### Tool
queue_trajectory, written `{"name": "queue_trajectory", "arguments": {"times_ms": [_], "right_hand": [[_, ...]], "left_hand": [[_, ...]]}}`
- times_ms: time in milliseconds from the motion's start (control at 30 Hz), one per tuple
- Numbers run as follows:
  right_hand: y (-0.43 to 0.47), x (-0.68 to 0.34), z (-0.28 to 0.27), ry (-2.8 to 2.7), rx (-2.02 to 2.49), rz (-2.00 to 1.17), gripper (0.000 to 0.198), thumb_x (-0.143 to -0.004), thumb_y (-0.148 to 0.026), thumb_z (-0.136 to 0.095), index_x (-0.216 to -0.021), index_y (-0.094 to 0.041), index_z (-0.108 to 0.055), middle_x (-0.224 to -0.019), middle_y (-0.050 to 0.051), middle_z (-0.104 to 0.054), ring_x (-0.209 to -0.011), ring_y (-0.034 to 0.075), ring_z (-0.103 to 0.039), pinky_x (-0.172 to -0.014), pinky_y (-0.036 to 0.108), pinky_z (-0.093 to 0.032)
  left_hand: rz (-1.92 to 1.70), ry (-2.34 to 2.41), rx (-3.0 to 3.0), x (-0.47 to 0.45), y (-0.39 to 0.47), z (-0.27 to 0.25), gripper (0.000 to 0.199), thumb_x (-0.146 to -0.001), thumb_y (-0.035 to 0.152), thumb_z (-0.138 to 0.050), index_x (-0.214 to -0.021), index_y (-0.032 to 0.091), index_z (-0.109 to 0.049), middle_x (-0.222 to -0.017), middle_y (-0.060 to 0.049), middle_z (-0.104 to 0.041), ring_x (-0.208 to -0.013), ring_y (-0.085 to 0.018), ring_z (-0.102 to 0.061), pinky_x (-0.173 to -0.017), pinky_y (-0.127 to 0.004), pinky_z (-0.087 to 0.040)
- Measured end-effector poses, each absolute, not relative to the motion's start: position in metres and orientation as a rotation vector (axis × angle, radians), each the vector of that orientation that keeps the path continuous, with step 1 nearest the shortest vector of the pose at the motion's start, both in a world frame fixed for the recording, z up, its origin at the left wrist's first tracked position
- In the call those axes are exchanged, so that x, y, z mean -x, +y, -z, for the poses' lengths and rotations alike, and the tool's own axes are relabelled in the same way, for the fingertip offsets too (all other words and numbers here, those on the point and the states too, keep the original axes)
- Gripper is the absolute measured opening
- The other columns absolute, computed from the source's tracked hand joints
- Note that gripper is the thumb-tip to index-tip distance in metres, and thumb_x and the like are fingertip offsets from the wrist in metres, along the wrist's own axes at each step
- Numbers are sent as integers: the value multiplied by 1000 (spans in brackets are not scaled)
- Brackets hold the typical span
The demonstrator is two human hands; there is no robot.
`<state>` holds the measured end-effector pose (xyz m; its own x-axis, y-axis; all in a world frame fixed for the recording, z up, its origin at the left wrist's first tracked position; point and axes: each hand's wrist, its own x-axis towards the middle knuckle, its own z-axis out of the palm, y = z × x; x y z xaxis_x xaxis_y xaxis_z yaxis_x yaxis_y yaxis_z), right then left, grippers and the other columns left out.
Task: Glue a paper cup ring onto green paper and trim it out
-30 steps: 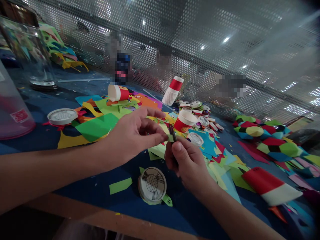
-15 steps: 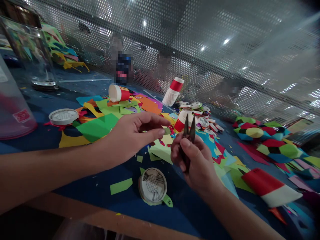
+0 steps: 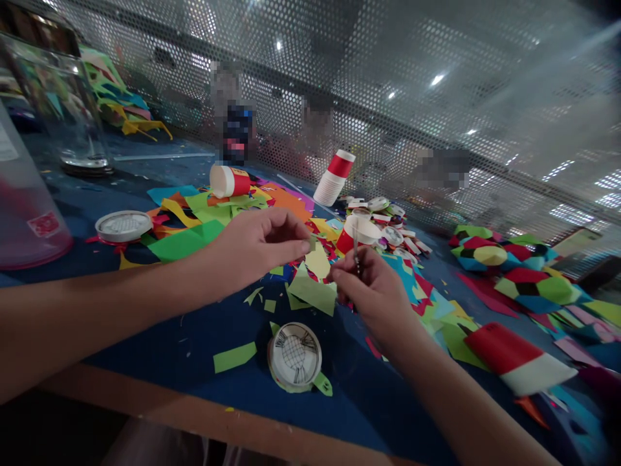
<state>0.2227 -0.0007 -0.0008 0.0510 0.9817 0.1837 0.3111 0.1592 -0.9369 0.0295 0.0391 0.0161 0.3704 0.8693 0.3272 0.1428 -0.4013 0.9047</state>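
Note:
My left hand [image 3: 262, 246] pinches a small green paper piece [image 3: 313, 244] between thumb and forefinger, above the heap of paper scraps. Facing it, my right hand [image 3: 373, 285] is closed around scissors [image 3: 356, 243]. Their blades point up and show edge-on, so their gap is hidden. Below both hands lies a round white lid [image 3: 295, 355] with a black line drawing of a checked body and fringed ends. A green paper tab [image 3: 324, 384] sticks out from under it. To its left is a light green paper strip [image 3: 235, 357].
A red and white paper cup [image 3: 358, 233] stands behind my right hand, near a pile of lids [image 3: 388, 226] and stacked cups [image 3: 334, 178]. Another cup [image 3: 521, 359] lies at right. A glass jar [image 3: 72, 116] and a frosted container [image 3: 29, 200] stand at left.
The scissors have turned in my right hand, from blades seen apart to edge-on. My left hand has shifted slightly left with the paper piece.

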Motion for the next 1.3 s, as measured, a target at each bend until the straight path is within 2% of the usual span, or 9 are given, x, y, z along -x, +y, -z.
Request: {"name": "queue_trajectory", "arguments": {"times_ms": [133,267,367,533,633,767,1100,1233,1300], "right_hand": [[7,-230,6,-1822,1471,-649,16,-71,-22,-60,-75,-23,-44,-75,1,-58,-65,17,-52,-56,29,-41],[7,-228,4,-2009,1559,-512,13,-72,-21,-57,-83,-21,-48,-76,1,-57,-62,16,-48,-57,29,-37],[4,-225,2,-2087,1580,-430,15,-73,-19,-57,-79,-22,-44,-71,-1,-53,-59,15,-45,-55,28,-32],[4,-224,4,-2108,1544,-348,19,-71,-18,-56,-75,-24,-38,-66,-3,-48,-59,15,-42,-54,27,-28],[6,-225,5,-2076,1559,-341,17,-72,-19,-55,-75,-23,-39,-66,-3,-47,-59,15,-42,-54,27,-30],[7,-226,6,-2063,1550,-374,13,-73,-21,-55,-76,-23,-42,-67,-3,-47,-59,15,-43,-54,27,-31],[7,-227,6,-2062,1555,-448,8,-77,-22,-55,-82,-21,-49,-75,1,-57,-64,16,-49,-59,29,-35],[8,-226,8,-2034,1550,-444,9,-75,-20,-57,-80,-21,-49,-71,-1,-56,-63,16,-49,-57,28,-36],[6,-229,6,-1993,1514,-484,11,-77,-25,-60,-80,-21,-50,-71,-1,-56,-62,15,-48,-56,28,-35]], "left_hand": [[-834,970,-2092,-23,52,-17,18,-80,32,-60,-80,16,-68,-72,2,-66,-66,-12,-57,-60,-23,-41],[-524,1094,-2454,-13,62,-14,17,-79,28,-58,-80,19,-73,-66,1,-67,-60,-14,-56,-57,-25,-35],[-392,1199,-2626,-9,65,-11,18,-78,22,-56,-83,20,-74,-73,-2,-70,-66,-18,-60,-59,-27,-36],[-485,821,-2737,-17,62,-7,19,-83,22,-62,-97,19,-74,-98,-6,-70,-91,-21,-64,-81,-29,-45],[-434,715,-2753,-25,57,-2,22,-84,23,-65,-105,20,-73,-104,-8,-70,-99,-22,-63,-89,-32,-46],[-384,785,-2762,-28,52,3,22,-82,15,-62,-99,19,-75,-100,-9,-71,-92,-22,-66,-84,-32,-48],[-449,811,-2758,-25,55,2,19,-83,13,-57,-89,18,-75,-86,-3,-76,-80,-18,-68,-74,-26,-46],[-461,913,-2826,-26,52,2,19,-86,19,-53,-87,16,-71,-90,-8,-73,-84,-22,-66,-73,-30,-47],[-477,944,-2826,-26,51,2,18,-85,21,-53,-87,15,-70,-91,-10,-72,-86,-24,-66,-74,-32,-47]]}}
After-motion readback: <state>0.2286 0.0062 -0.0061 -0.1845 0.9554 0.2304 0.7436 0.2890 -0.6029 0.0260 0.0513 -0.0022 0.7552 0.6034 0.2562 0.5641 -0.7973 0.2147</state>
